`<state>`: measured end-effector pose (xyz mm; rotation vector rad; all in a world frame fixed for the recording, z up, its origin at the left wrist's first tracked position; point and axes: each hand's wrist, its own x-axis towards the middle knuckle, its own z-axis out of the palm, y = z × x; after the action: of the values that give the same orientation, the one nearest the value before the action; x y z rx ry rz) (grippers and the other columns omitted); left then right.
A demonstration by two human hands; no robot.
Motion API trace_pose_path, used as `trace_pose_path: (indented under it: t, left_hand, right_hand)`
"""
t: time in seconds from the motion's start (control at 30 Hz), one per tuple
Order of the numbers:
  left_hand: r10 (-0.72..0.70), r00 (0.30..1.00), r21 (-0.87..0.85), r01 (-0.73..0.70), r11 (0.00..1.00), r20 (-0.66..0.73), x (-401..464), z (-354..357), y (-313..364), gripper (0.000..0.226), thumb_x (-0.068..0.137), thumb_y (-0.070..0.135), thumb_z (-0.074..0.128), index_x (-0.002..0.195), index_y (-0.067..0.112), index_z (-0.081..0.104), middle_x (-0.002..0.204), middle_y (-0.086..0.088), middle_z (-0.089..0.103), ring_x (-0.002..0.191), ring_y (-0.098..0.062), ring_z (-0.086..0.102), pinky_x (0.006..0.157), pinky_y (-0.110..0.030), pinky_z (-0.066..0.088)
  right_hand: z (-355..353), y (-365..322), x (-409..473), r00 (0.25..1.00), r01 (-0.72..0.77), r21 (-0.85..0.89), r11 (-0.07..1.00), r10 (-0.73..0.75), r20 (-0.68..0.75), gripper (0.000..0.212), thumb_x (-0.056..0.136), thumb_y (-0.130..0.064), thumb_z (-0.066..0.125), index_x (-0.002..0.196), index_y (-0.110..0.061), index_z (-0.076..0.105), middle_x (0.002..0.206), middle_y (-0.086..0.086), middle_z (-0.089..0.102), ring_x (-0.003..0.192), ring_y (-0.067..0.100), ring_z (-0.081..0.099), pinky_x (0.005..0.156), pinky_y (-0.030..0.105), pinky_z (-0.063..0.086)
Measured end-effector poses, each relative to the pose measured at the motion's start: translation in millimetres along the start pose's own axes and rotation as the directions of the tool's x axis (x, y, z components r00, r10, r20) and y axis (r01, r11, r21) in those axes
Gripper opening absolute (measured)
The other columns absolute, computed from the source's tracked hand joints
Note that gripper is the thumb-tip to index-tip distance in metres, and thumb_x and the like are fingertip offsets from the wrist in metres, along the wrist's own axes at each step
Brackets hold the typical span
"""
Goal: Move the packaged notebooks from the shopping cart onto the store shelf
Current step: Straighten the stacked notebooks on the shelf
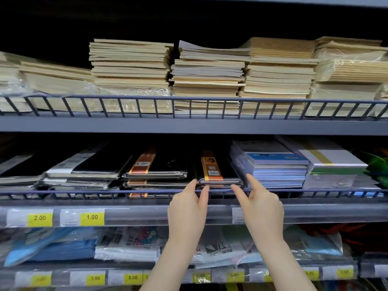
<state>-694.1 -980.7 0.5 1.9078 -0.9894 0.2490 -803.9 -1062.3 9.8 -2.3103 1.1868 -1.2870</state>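
Fingers of the left hand [186, 208] pinch the black packaged notebook [218, 169] on the middle shelf [84, 192]; right hand [262, 206], fingers straight, seemingly touches its edge.

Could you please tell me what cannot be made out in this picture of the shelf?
The shopping cart: outside the head view entirely.
Print on the orange band of the notebook: too small and blurred.
The packs under it: mostly hidden by the wire rail, left hand and right hand.
Grip: whether the hands pinch the notebook or only touch it is unclear.
Lowest price tags at right: blurred.
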Motion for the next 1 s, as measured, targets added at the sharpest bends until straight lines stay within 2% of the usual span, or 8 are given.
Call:
trace_pose_path:
  t: [0.1, 0.23, 0.33, 0.47, 0.57, 0.77, 0.9, 1.0]
  left_hand:
    - [0.016, 0.993, -0.076, -0.024, 0.997, -0.114, -12, -39, -10, 0.038, 0.086, 0.036, 0.056, 0.121, 0.022, 0.057, 0.043, 0.007, 0.044, 0.044, -0.012, 0.047, 0.050, -0.017, 0.039]
    - [-0.018, 0.921, 0.061, 0.046, 0.997, -0.389, 7, -100, -56, 0.037, 0.082, 0.037, 0.062, 0.115, 0.020, 0.061, 0.095, 0.005, 0.066, 0.077, -0.010, 0.060, 0.062, -0.022, 0.040]
    - [-0.025, 0.959, 0.240, 0.096, 0.966, -0.282, 33, -119, -76, 0.044, 0.084, 0.044, 0.058, 0.120, 0.020, 0.058, 0.119, 0.002, 0.063, 0.099, -0.022, 0.062, 0.071, -0.032, 0.047]
    - [0.023, 0.993, 0.435, 0.032, 0.900, -0.119, 56, -126, -82, 0.036, 0.086, 0.049, 0.051, 0.109, 0.024, 0.063, 0.104, 0.001, 0.070, 0.095, -0.025, 0.064, 0.066, -0.034, 0.050]
    - [0.080, 0.994, 0.565, -0.025, 0.825, -0.072, 63, -133, -88, 0.034, 0.085, 0.052, 0.050, 0.095, 0.025, 0.069, 0.093, 0.003, 0.069, 0.084, -0.024, 0.065, 0.051, -0.027, 0.037]
    - [0.178, 0.984, 0.573, -0.154, 0.805, 0.015, 61, -132, -104, 0.034, 0.073, 0.052, 0.066, 0.078, 0.019, 0.074, 0.121, 0.006, 0.063, 0.074, -0.028, 0.069, 0.052, -0.027, 0.040]
    - [0.167, 0.986, 0.566, -0.144, 0.812, 0.011, 54, -128, -101, 0.030, 0.071, 0.044, 0.071, 0.068, 0.014, 0.071, 0.119, 0.002, 0.065, 0.064, -0.027, 0.067, 0.044, -0.018, 0.024]
    - [0.100, 0.995, 0.596, -0.072, 0.800, -0.014, 52, -121, -100, 0.038, 0.082, 0.048, 0.058, 0.072, 0.011, 0.064, 0.141, 0.006, 0.045, 0.087, -0.025, 0.065, 0.049, -0.026, 0.031]
  right_hand:
    - [-5, -15, -7, 0.993, 0.113, 0.084, 0.990, -0.110, -0.045, 0.051, 0.081, -0.043, 0.058, 0.126, -0.020, 0.054, 0.047, -0.008, 0.045, 0.045, 0.007, 0.046, 0.048, 0.026, 0.044]
    - [7, -57, -9, 0.962, 0.266, 0.067, 0.962, -0.270, 0.048, 0.048, 0.083, -0.049, 0.054, 0.127, -0.029, 0.052, 0.098, -0.010, 0.066, 0.077, 0.011, 0.063, 0.063, 0.030, 0.051]
    - [26, -81, -2, 0.960, 0.253, 0.006, 0.968, -0.251, 0.127, 0.046, 0.086, -0.051, 0.049, 0.127, -0.031, 0.051, 0.113, -0.006, 0.065, 0.097, 0.020, 0.063, 0.074, 0.034, 0.051]
    - [41, -92, 8, 0.964, 0.253, -0.111, 0.961, -0.241, 0.110, 0.040, 0.089, -0.048, 0.047, 0.123, -0.030, 0.056, 0.109, -0.002, 0.066, 0.094, 0.027, 0.063, 0.067, 0.033, 0.047]
    - [45, -93, 15, 0.973, 0.219, -0.193, 0.957, -0.199, 0.117, 0.045, 0.087, -0.054, 0.046, 0.120, -0.026, 0.058, 0.119, -0.002, 0.056, 0.092, 0.029, 0.063, 0.062, 0.031, 0.039]
    - [35, -65, 15, 0.979, 0.189, -0.317, 0.930, -0.154, 0.133, 0.042, 0.084, -0.058, 0.046, 0.107, -0.029, 0.066, 0.117, -0.009, 0.054, 0.084, 0.026, 0.064, 0.059, 0.029, 0.041]
    - [29, -59, 8, 0.979, 0.193, -0.317, 0.929, -0.163, 0.119, 0.042, 0.083, -0.056, 0.049, 0.108, -0.026, 0.066, 0.111, -0.009, 0.054, 0.076, 0.023, 0.064, 0.057, 0.029, 0.044]
    - [31, -74, 9, 0.980, 0.185, -0.225, 0.957, -0.162, 0.117, 0.053, 0.080, -0.060, 0.051, 0.114, -0.021, 0.062, 0.114, -0.007, 0.051, 0.078, 0.023, 0.063, 0.059, 0.030, 0.043]
